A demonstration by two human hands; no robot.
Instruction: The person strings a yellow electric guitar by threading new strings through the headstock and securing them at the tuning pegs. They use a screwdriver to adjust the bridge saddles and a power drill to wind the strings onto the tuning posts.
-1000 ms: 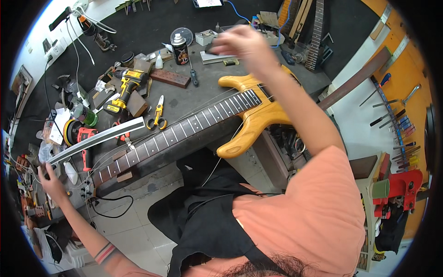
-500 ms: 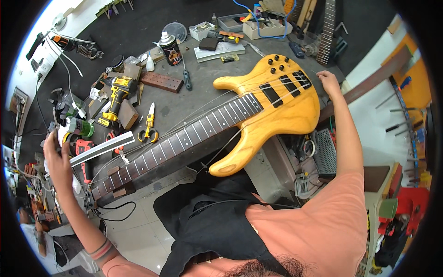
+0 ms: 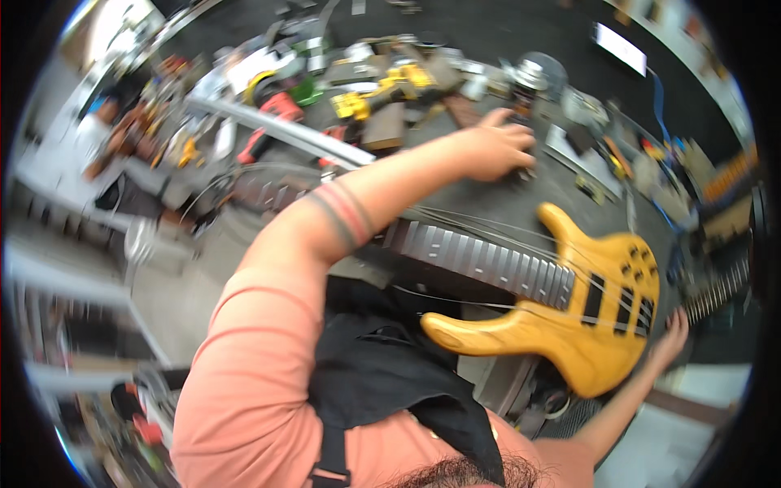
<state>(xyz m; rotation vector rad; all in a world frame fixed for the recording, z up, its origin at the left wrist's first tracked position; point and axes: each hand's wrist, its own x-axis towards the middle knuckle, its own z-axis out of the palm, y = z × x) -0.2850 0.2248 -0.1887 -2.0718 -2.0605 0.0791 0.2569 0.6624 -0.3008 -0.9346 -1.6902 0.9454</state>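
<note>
A bass guitar (image 3: 598, 350) with a yellow wooden body lies across the bench, its dark neck running left under my left arm. Loose strings (image 3: 496, 236) trail along the neck. My left hand (image 3: 498, 148) reaches over the bench beside a spray can (image 3: 529, 81). Its fingers are bent and smeared by motion over a small dark item, so whether they grip it is unclear. Past the bridge end of the body, my right hand (image 3: 669, 337) has its fingers drawn together. Blur hides what they hold, if anything.
A yellow drill (image 3: 374, 98), a red tool (image 3: 272, 122) and a long metal bar (image 3: 285, 126) crowd the bench's left side. A white block (image 3: 582, 159) lies to the right of the can. Another fretboard (image 3: 720, 289) stands at far right. A person (image 3: 102, 134) sits at far left.
The view has swung left. My left hand has left the tools at the bench's left end and come across to the spray can. My right hand stays near the bridge end.
</note>
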